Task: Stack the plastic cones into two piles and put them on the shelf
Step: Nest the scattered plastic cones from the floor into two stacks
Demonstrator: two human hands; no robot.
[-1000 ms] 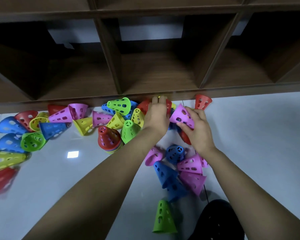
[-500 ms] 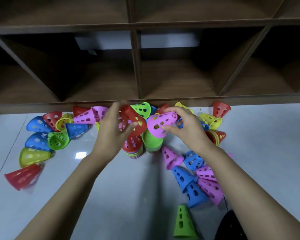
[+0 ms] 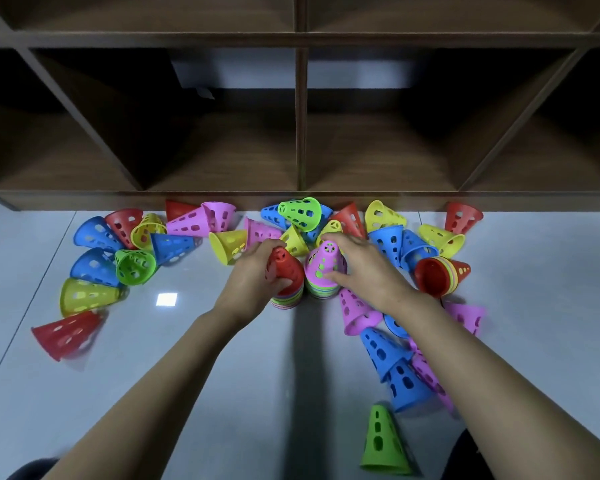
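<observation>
Gripping the red cone that tops the left pile, the left hand is curled around its side, fingers and thumb closed on it. The right hand is likewise closed on the purple cone that tops the right pile, thumb on the near side, fingers over the far side. Both piles stand upright on the pale floor, just beside each other, a little in front of the dark wooden shelf. The shelf compartments in view hold no cones.

Loose cones lie on their sides around the piles: blue, red, yellow, green and purple ones to the left, a mixed heap against the shelf base behind the hands, and a run of blue and purple ones under the right forearm. A short nested stack with a red outer cone lies on its side to the right of the hands. One green cone stands upright on the floor, well apart, near the bottom edge.
</observation>
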